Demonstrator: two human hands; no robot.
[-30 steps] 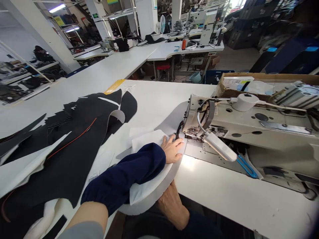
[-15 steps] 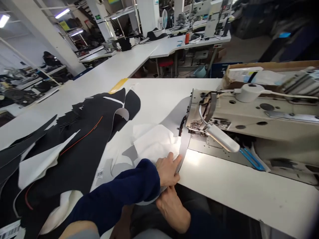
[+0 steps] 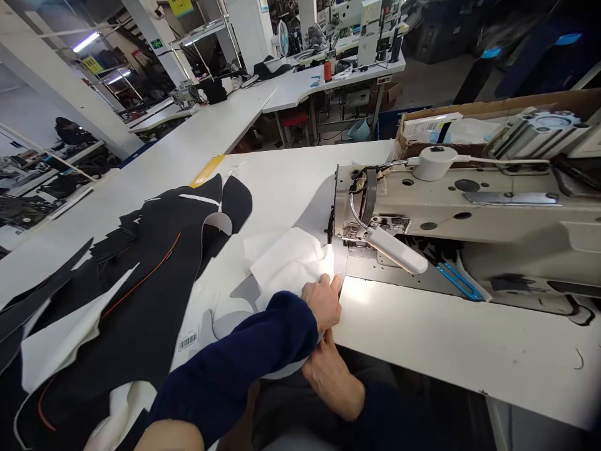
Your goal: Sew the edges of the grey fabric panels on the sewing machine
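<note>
My left hand (image 3: 323, 305) lies on a grey fabric piece (image 3: 315, 210) with white backing cloth (image 3: 288, 263), its fingers extended and pressing near the edge just below the machine's needle area. Below it, at the table's front edge, my right hand (image 3: 332, 379) pinches the same piece's edge, thumb on top and other fingers largely hidden. The fabric runs under the head of a sewing machine (image 3: 422, 203), whose needle is not clearly visible. A white lamp (image 3: 397, 250) on the machine lights the spot.
Stacked black fabric pieces (image 3: 154, 275) with orange piping cover the left of the table (image 3: 422, 326). Blue thread snips (image 3: 459, 282) lie by the machine bed. Behind it stands a cardboard box (image 3: 408, 122) with parts. A barcode label (image 3: 188, 339) sits near my left sleeve.
The view has swung right, so the machine and fabric stack sit further left. Both hands have moved slightly to the right relative to the machine, still on the grey fabric.
</note>
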